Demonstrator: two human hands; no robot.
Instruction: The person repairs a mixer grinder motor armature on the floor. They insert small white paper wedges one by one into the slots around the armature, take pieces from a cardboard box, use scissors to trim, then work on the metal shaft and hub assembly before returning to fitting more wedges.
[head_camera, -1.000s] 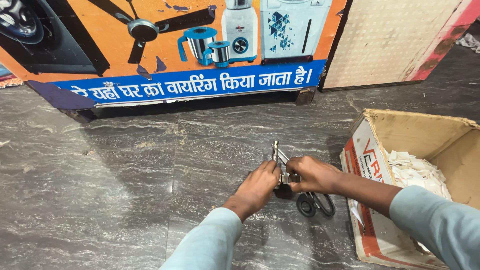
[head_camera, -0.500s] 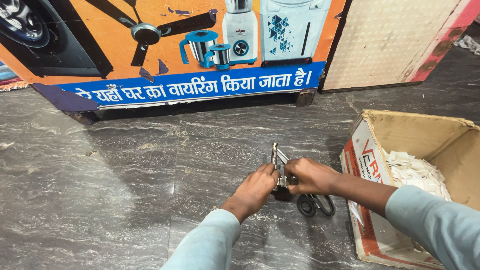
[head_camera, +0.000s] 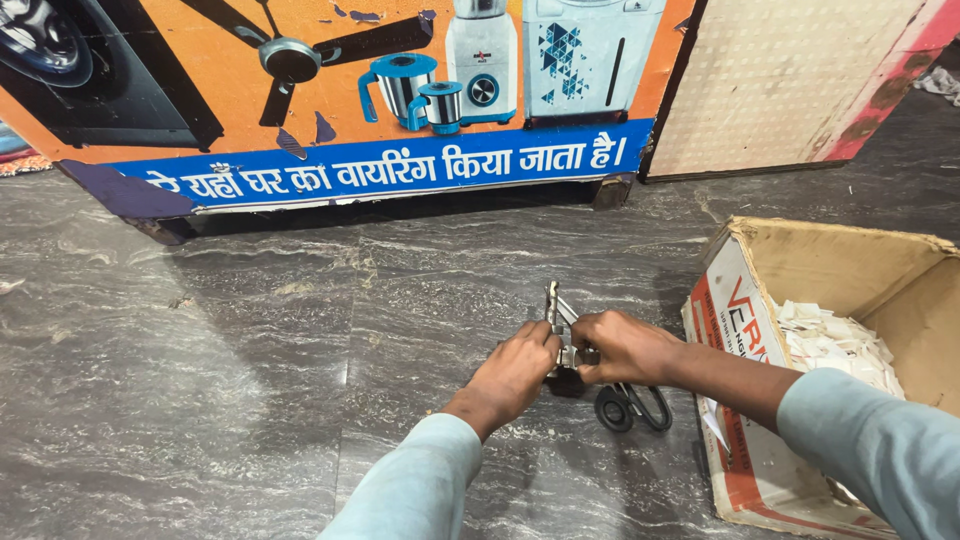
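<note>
A pair of metal scissors (head_camera: 553, 303) with black loop handles (head_camera: 632, 408) stands on the grey stone floor, blades pointing away from me. My left hand (head_camera: 517, 368) pinches something small against the blades near the pivot; what it is stays hidden by the fingers. My right hand (head_camera: 624, 347) closes over the scissors just above the handles. Both hands touch each other at the pivot.
An open cardboard box (head_camera: 760, 300) with several white paper scraps (head_camera: 836, 341) stands at the right, close to my right forearm. A large orange and blue signboard (head_camera: 330, 100) leans along the back. A pale panel (head_camera: 790, 80) stands at the back right.
</note>
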